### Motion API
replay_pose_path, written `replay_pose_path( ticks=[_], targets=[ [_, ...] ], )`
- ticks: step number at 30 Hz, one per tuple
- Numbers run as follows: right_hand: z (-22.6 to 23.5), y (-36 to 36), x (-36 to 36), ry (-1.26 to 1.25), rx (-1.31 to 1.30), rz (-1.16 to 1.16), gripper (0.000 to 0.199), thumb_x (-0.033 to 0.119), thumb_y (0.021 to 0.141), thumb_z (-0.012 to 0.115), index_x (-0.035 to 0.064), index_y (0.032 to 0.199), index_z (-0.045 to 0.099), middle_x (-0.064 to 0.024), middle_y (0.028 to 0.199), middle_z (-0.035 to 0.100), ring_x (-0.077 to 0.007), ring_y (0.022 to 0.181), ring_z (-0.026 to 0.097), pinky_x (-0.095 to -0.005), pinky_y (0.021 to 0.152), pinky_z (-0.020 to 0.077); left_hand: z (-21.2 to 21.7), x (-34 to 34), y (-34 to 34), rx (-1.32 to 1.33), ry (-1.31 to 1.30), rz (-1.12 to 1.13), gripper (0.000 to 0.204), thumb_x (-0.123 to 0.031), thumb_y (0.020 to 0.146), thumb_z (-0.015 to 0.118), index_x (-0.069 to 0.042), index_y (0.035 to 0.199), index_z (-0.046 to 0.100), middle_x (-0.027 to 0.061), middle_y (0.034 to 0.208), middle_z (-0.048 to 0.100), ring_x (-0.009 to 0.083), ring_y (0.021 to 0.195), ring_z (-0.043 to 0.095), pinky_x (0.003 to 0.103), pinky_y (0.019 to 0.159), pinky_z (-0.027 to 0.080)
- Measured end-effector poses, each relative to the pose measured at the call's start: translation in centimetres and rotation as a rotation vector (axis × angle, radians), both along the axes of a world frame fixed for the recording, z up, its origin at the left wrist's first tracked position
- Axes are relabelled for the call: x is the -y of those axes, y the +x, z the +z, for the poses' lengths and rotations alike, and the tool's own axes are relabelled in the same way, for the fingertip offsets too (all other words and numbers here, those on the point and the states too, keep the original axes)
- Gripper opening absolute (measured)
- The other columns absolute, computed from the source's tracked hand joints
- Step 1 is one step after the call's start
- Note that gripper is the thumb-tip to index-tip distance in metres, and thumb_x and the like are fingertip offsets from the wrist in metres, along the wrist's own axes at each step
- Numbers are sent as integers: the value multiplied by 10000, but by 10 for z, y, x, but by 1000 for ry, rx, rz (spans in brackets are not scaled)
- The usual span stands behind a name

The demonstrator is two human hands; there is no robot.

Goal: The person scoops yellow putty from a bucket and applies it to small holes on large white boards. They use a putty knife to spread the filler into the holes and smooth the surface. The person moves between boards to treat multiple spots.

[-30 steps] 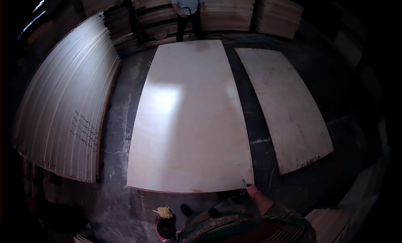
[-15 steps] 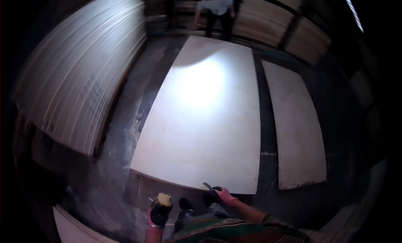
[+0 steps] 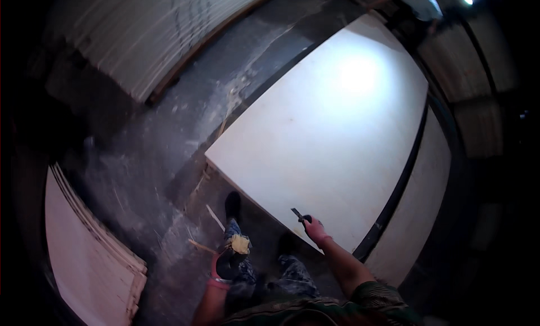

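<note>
My left hand (image 3: pixel 226 267), in a pink and black glove, is closed on a pale yellow lump (image 3: pixel 241 244) that looks like putty. It hangs low, over the floor near my leg. In a matching glove, my right hand (image 3: pixel 315 230) grips a narrow flat-bladed putty knife (image 3: pixel 297 214), its blade pointing up and left. That hand is above the near edge of a large pale plywood sheet (image 3: pixel 304 140). Whether the blade touches the sheet I cannot tell.
A tall stack of boards (image 3: pixel 140 39) stands at far left, and another stack (image 3: pixel 93 244) at lower left. A narrower panel (image 3: pixel 419 202) lies along the sheet's right side. A co-worker (image 3: pixel 419 8) bends at its far end. Thin wood strips (image 3: pixel 215 218) lie by my foot.
My view has swung left, so the sheet now slants to the upper right and the lower-left stack shows more fully. The right hand now appears over the sheet. Both hands keep their holds.
</note>
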State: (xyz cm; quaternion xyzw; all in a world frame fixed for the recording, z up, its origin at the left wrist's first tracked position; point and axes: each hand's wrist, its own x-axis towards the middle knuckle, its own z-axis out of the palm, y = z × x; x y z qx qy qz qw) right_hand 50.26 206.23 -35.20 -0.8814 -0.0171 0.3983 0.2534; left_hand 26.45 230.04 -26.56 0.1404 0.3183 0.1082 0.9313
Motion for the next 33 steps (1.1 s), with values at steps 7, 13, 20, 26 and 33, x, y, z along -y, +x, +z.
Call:
replay_pose_path(
  ticks=[7,13,20,26,33],
  targets=[
    [-149,58,-239,20,75,407,250,297,851,468,74,956,510,-212,863,589,-417,814,543,-480,720,430,-120,-81,-46,-360,130,49,362,-113,839,520,49,1154,447,164,1136,506,282,1012,527,383,841,455],
    [-255,101,-461,476,543,818,240,230,812,505,61,981,476,-155,954,555,-319,967,506,-410,894,347,-142,-139,-43,-392,-16,48,399,-161,880,444,-14,1246,382,135,1211,471,234,1073,493,370,890,414],
    [-326,99,-502,213,397,1142,254,252,807,475,76,987,506,-111,999,565,-265,1025,494,-390,951,297,-160,-147,-37,-530,-138,253,388,-166,866,472,-16,1218,411,131,1187,489,237,1048,506,359,864,428],
    [-318,99,-507,177,318,1128,233,234,799,466,74,961,513,-134,968,590,-292,975,532,-404,912,327,-162,-145,-27,-548,-135,286,379,-170,853,497,-18,1195,437,127,1166,505,240,1026,518,350,842,441],
    [-308,94,-513,107,465,1237,240,205,794,438,33,935,527,-147,889,608,-323,885,567,-431,783,382,-158,-141,-11,-503,-94,286,368,-175,839,525,-20,1168,466,123,1142,523,244,1001,531,339,817,455]
  ],
)
